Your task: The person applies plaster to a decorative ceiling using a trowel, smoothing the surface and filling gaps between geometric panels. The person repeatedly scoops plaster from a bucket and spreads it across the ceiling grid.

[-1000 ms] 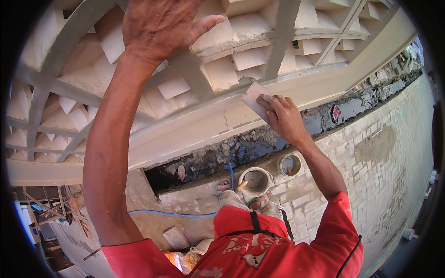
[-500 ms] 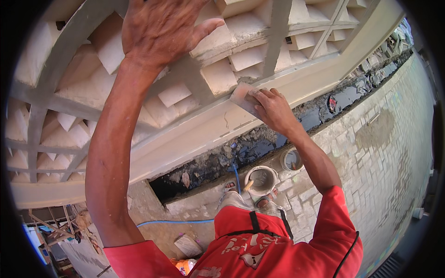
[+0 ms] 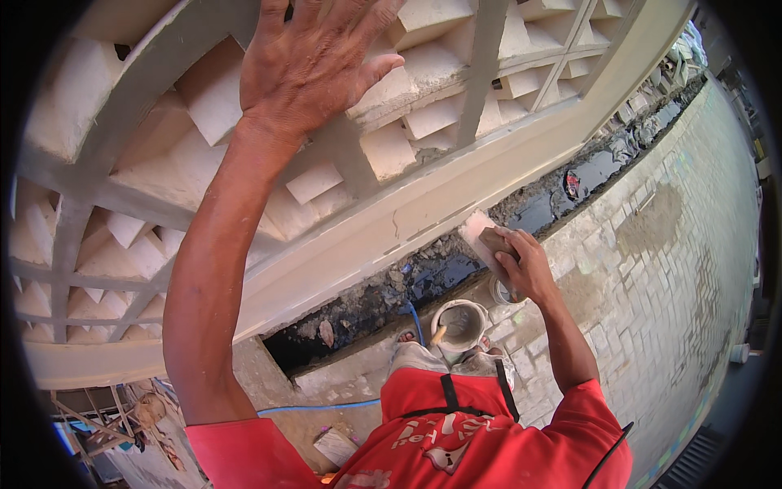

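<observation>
My left hand (image 3: 314, 69) rests with spread fingers against the patterned wall (image 3: 423, 175), whose pale angular blocks sit between grey cement bands. In my right hand (image 3: 525, 265) is a flat plastering trowel (image 3: 481, 235), gripped by its block handle. Its pale, smeared blade hangs in the air over the ditch, apart from the wall. Below it, a bucket of grey mix (image 3: 460, 326) stands between my feet, with a wooden-looking handle (image 3: 438, 335) sticking up from it. A smaller pail (image 3: 503, 293) beside the bucket is partly hidden by my right hand and the trowel.
A ditch of dark water and rubble (image 3: 440, 273) runs along the wall's foot. Paving (image 3: 643, 285) stretches to the right, with a sandy patch (image 3: 652, 220) on it. A blue hose (image 3: 318, 407) crosses the ground near my feet. Timber scraps (image 3: 98, 420) lie at the lower left.
My right hand has drawn the trowel off the wall's lower ledge, down and to the right. My left hand stays on the wall, slightly shifted in view.
</observation>
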